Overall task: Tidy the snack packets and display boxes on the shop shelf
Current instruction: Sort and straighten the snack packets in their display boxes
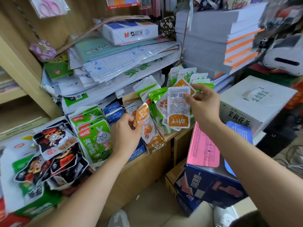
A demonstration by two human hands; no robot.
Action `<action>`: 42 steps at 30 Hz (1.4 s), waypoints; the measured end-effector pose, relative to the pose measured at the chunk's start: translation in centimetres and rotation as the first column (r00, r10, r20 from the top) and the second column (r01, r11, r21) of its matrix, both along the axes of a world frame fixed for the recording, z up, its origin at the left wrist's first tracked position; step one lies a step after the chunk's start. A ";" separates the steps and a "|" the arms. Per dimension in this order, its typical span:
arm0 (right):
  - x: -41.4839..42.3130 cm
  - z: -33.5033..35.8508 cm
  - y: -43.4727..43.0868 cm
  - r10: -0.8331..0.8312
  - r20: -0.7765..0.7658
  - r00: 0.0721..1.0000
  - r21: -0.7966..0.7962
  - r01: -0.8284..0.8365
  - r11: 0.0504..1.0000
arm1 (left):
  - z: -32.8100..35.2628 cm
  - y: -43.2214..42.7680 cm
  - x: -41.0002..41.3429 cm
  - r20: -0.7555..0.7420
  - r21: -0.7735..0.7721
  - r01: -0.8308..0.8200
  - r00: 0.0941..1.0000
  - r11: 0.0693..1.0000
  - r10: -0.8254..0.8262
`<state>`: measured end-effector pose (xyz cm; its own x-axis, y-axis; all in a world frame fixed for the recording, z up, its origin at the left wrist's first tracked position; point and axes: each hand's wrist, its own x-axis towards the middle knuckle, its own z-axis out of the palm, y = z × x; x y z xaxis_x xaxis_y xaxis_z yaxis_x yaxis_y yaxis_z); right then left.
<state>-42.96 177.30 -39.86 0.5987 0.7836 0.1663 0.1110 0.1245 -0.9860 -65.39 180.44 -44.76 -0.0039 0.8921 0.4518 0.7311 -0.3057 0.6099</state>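
Pinching a white-and-orange plastic snack packet (178,108) at centre frame, your right hand (203,104) holds it above the brown cardboard display box (155,146); your left hand (126,133) grips another orange-topped plastic packet (146,122) lower left.

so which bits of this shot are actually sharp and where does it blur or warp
Head view: sharpest in the centre, where the print on the white-backed packet in the right hand is crisp; the left hand and its orange packet are slightly soft; the white machine at the right edge is smeared; the shelf frame at left bows from the wide lens.
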 end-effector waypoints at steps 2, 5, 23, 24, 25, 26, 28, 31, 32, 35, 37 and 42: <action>-0.1 0.0 0.0 0.002 0.001 1.000 -0.001 -0.002 1.000 | -0.5 -0.2 0.2 -0.049 -0.055 0.028 0.998 0.998 -0.031; -0.1 -0.2 0.0 0.014 0.012 1.000 0.001 -0.014 1.000 | -0.4 -0.1 0.0 -0.114 -0.158 0.046 0.991 0.986 -0.065; 0.5 -1.7 0.6 0.117 -0.016 0.993 -0.016 -0.117 0.993 | 3.3 3.0 -0.4 -0.434 -0.420 0.225 0.801 0.879 -0.413; 0.5 -1.8 0.6 0.123 -0.042 0.992 -0.020 -0.124 0.992 | 3.1 3.1 -0.1 -0.476 -0.423 0.223 0.770 0.878 -0.425; 0.5 -1.9 0.7 0.131 -0.070 0.989 -0.023 -0.133 0.991 | 2.9 3.3 0.1 -0.528 -0.399 0.222 0.738 0.890 -0.420; 0.5 -2.0 0.7 0.142 -0.100 0.985 -0.022 -0.145 0.989 | 2.6 3.5 0.1 -0.576 -0.368 0.214 0.712 0.905 -0.402; 0.4 -2.1 0.8 0.162 -0.155 0.974 -0.018 -0.167 0.986 | 2.2 3.8 0.0 -0.624 -0.292 0.190 0.705 0.937 -0.337; 0.1 -2.1 1.0 0.207 -0.221 0.953 0.001 -0.212 0.977 | 1.8 3.5 0.0 -0.442 -0.177 0.231 0.850 0.957 -0.287; 0.0 -2.1 1.0 0.217 -0.243 0.945 0.009 -0.222 0.975 | 1.8 3.4 -0.1 -0.300 -0.154 0.263 0.906 0.952 -0.299; -0.3 -2.1 1.4 0.231 -0.327 0.916 0.030 -0.234 0.972 | 2.3 2.5 -0.2 0.137 -0.189 0.396 0.917 0.898 -0.376; -0.7 -2.2 1.7 0.242 -0.377 0.894 0.036 -0.247 0.968 | 2.8 1.5 -0.3 0.203 -0.262 0.468 0.882 0.844 -0.426; -2.4 -2.3 2.0 0.319 -0.409 0.855 0.079 -0.315 0.946 | 2.8 0.6 0.1 0.465 -0.324 0.530 0.810 0.783 -0.356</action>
